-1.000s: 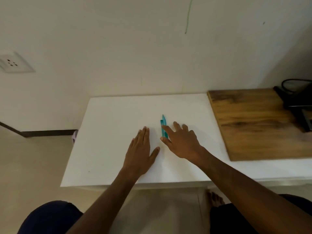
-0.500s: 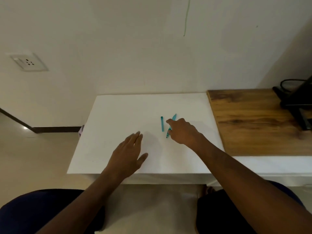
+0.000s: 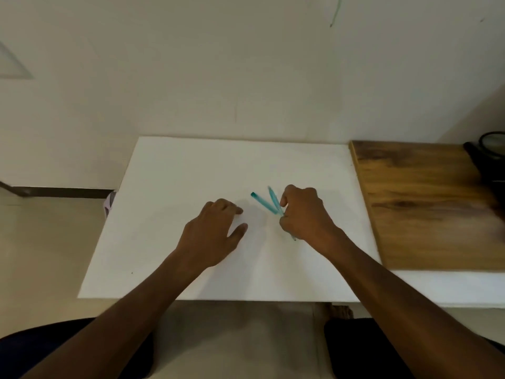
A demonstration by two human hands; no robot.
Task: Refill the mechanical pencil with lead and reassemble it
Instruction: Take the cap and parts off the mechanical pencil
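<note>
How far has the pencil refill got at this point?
Barely started. Nothing looks opened or refilled yet. In hand: the right hand is closed around two slim teal pieces, the teal mechanical pencil and a teal lead tube, fanned in a V over the white table. The left hand rests empty. Left: opening, loading lead, reassembly.

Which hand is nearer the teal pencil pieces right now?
Right. The right hand is closed around the teal pencil pieces, gripping their near ends. The left hand rests on the white table to their left, apart from them.
</note>
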